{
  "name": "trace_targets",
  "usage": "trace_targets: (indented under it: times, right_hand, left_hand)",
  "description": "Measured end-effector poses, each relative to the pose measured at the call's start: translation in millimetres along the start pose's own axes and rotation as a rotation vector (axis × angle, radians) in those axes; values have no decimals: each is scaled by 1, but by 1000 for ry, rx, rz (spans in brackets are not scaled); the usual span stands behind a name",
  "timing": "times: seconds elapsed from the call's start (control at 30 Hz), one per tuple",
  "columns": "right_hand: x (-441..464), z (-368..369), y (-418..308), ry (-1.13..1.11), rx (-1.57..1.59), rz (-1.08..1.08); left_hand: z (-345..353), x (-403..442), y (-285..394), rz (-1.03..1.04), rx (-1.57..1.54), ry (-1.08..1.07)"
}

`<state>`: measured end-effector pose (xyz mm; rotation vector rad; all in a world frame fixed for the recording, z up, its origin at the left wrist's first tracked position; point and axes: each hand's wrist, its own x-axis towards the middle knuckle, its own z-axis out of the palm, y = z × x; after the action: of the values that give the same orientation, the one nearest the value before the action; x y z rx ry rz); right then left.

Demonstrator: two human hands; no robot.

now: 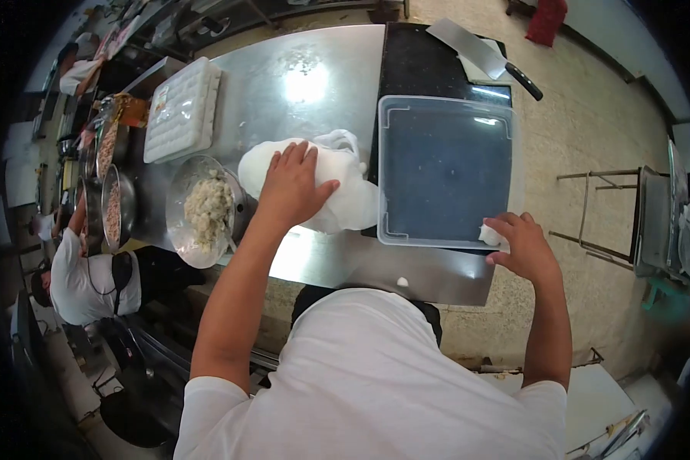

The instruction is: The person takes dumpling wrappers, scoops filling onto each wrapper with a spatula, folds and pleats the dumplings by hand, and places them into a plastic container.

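Note:
My left hand (293, 180) lies flat, fingers stretched out, on a large white lump of dough (257, 165) with thin white plastic (343, 207) bunched around it. Over the near right corner of a clear plastic box (446, 103), my right hand (523, 245) has its thumb and fingers around a small white dough ball (491, 235). Its palm side is hidden. The box shows nothing else white on its floor. A tiny dough scrap (402, 282) sits on the steel table near my body.
A cleaver (471, 47) lies at the far right, its handle past the table edge. To my left are a metal bowl of pale chopped filling (208, 208), bowls of pinkish filling (113, 211) and a white egg tray (180, 111). Another person (96, 287) works there.

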<state>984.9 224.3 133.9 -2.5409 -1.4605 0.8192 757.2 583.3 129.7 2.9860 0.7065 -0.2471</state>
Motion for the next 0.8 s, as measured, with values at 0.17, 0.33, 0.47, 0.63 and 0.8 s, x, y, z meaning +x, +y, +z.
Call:
trace_targets:
  times: [0.17, 0.33, 0.47, 0.63, 0.8]
  right_hand:
    - [-2, 23, 12, 37, 68, -39]
    - [4, 30, 8, 84, 81, -85]
    - [7, 28, -1, 83, 9, -69]
    - [3, 26, -10, 124, -74, -67]
    - [3, 32, -10, 92, -61, -27]
  left_hand:
    - [-6, 10, 3, -34, -64, -20]
    - [-2, 22, 5, -41, -76, -1]
    - [-7, 27, 11, -18, -24, 21]
    - [-4, 37, 8, 23, -86, 117]
    - [4, 47, 4, 41, -67, 125]
